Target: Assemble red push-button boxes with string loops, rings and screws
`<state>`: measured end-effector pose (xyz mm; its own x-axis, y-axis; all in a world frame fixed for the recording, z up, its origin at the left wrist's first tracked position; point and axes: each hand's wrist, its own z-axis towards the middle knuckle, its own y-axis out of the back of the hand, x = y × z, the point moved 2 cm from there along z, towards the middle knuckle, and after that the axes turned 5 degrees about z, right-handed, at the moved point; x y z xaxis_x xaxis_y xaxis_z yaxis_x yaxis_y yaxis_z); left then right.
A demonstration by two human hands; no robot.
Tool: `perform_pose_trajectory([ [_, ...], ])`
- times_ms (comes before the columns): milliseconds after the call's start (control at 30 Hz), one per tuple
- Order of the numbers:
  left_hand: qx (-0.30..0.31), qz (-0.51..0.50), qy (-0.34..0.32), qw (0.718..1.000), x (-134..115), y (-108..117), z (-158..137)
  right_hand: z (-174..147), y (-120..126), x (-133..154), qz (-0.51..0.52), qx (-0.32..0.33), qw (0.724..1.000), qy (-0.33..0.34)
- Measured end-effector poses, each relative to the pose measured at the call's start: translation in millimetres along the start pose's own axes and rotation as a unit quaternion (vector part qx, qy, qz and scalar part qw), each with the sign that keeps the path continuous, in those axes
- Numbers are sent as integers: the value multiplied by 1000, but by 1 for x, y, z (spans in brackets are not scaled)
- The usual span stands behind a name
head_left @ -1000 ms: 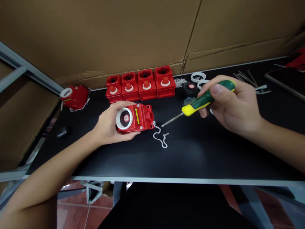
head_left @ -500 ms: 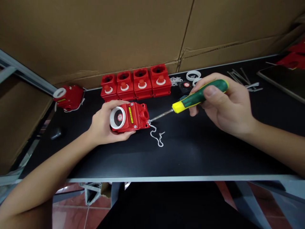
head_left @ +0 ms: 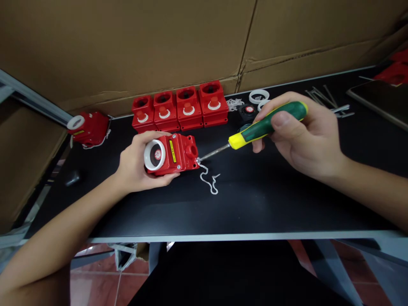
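Observation:
My left hand (head_left: 137, 163) is closed around a red housing (head_left: 183, 159) with a white ring (head_left: 145, 155) at its near-hand end and a yellow label on top. A screwdriver (head_left: 264, 127) with a green and yellow handle is gripped in my right hand (head_left: 306, 140). Its tip meets a small screw at the housing's right end, where a white cord (head_left: 207, 182) is attached. The cord trails loosely over the black tabletop. My left fingers behind the housing are partly hidden.
Several red housings (head_left: 188, 108) stand in a row at the back. Another red housing (head_left: 92, 129) with a white ring sits at the far left. White rings (head_left: 259, 96), a black part (head_left: 247, 111), white cords (head_left: 235, 104) and thin rods (head_left: 321, 98) lie at the back right.
The whole view has shifted slightly. Both hands keep their holds, and the screwdriver tip stays at the same corner of the red housing.

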<state>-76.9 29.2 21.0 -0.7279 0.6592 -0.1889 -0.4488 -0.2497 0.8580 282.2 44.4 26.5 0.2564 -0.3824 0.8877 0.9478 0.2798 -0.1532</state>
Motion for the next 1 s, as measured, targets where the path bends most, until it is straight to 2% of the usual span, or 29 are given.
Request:
perform_pose_trajectory([
  [67,-2,-1,-4,1000,0,0,0,0,0,0,-4,1,1000,-3],
  [233,-42,-3,-63,997,-3,1,3,0,0,1,0,2,1000,-2],
  [400,-48,-7,-67,997,-3,2,5,0,0,2,-3,-1,1000,-8],
  [533,-36,-1,-52,998,-3,2,4,0,0,3,-7,-3,1000,2],
  [800,6,29,22,999,0,3,1,0,-1,6,-16,-5,1000,3],
  [1000,9,33,28,999,2,2,0,-2,0,4,-25,-6,1000,-1],
])
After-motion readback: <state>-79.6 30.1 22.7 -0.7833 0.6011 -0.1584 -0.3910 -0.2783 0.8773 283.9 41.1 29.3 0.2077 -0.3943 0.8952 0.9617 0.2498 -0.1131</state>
